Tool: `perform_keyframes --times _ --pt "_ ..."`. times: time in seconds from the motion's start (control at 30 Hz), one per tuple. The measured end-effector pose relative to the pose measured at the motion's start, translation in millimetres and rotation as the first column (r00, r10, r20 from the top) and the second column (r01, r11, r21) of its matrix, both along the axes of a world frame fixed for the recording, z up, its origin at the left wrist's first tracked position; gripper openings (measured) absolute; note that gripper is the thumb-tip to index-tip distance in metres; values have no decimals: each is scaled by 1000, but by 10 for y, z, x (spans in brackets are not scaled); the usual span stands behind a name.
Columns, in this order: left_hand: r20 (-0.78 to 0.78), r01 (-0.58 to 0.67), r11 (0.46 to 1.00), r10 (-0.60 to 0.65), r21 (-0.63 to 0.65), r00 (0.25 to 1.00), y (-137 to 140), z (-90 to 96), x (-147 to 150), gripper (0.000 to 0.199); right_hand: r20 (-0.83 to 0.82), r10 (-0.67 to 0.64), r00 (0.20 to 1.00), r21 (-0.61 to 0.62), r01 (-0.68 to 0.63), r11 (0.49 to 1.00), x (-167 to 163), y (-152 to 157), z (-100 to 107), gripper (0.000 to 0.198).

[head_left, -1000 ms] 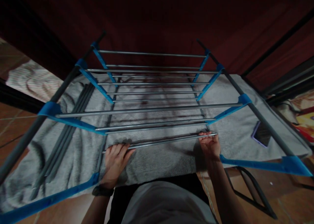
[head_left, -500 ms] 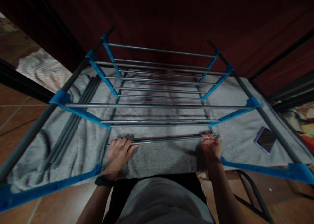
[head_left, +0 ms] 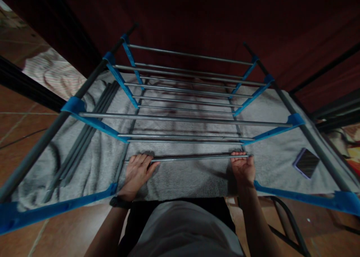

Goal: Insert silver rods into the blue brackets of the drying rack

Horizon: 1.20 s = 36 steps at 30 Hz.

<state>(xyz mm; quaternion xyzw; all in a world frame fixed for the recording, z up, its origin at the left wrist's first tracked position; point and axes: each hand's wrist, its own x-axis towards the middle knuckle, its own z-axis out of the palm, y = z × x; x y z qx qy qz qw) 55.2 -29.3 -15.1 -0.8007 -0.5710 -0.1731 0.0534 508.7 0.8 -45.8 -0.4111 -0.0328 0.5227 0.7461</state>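
Left hand (head_left: 137, 173), palm down, and right hand (head_left: 243, 170), palm up, curl their fingers around opposite ends of a thin metal rod (head_left: 194, 158), held over the grey blanket (head_left: 180, 180) on the near side of the rack's crossbars (head_left: 182, 119). Grey tubes (head_left: 76, 152) lie leftward, a phone (head_left: 307, 163) rightward.

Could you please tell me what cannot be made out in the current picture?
- Held rod, part of its left stretch: head view, covered by the left hand.
- Nearest left blue bracket, outer end: head view, cut off by the left edge.
- Phone, surface detail: head view, too dark.
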Motion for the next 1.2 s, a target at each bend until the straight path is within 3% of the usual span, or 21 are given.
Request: perform_keyframes --times 0.37,0.6,0.8,1.2 --pt "-48 -21 1000 22 18 999 -26 -20 -38 19 106 28 994 -33 -25 999 -1 19 -78 7" --pt "-39 -34 999 35 10 999 -26 21 -23 19 123 105 987 -95 -93 991 -93 -9 27 12" --pt "-25 -35 999 35 19 999 -23 0 -44 19 123 263 957 -119 -248 961 -203 -65 126 13" --pt "-61 20 999 -19 30 998 6 47 -4 19 164 450 878 -60 -446 893 -614 -133 239 22"
